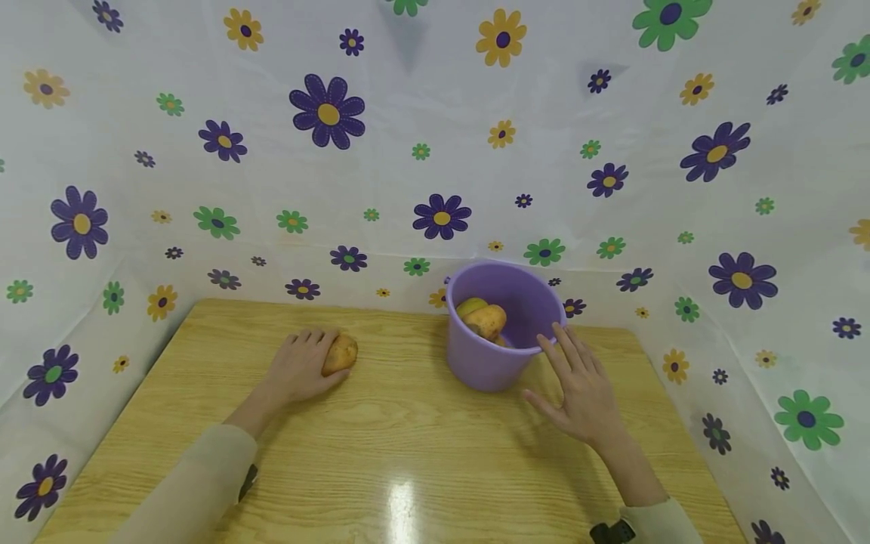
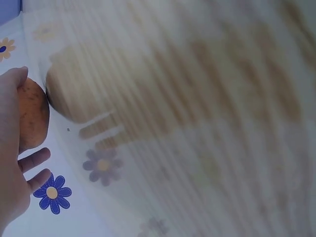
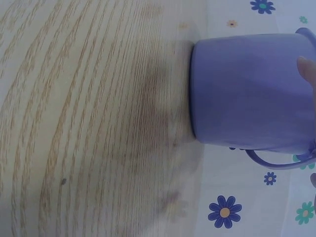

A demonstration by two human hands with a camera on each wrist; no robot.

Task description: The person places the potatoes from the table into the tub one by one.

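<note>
On the left part of the table, my left hand (image 1: 302, 368) holds a brown potato (image 1: 342, 353), its thumb at the near side and the fingers over the far side. The left wrist view shows the same potato (image 2: 33, 116) against the palm. To the right stands a purple bucket (image 1: 485, 370), upright, with a potato (image 1: 488, 321) and a yellow-green rounded thing (image 1: 470, 307) inside; its lower contents are partly hidden by the wall. My right hand (image 1: 583, 393) is spread at the bucket's right front, fingertips right at the rim, holding nothing.
The wood-grain table (image 1: 381, 453) is enclosed at the back and sides by white flower-print sheeting (image 1: 381, 181). In the right wrist view, the bucket's handle (image 3: 276, 165) hangs along its side. A dark wrist strap (image 1: 612, 532) shows at the right sleeve.
</note>
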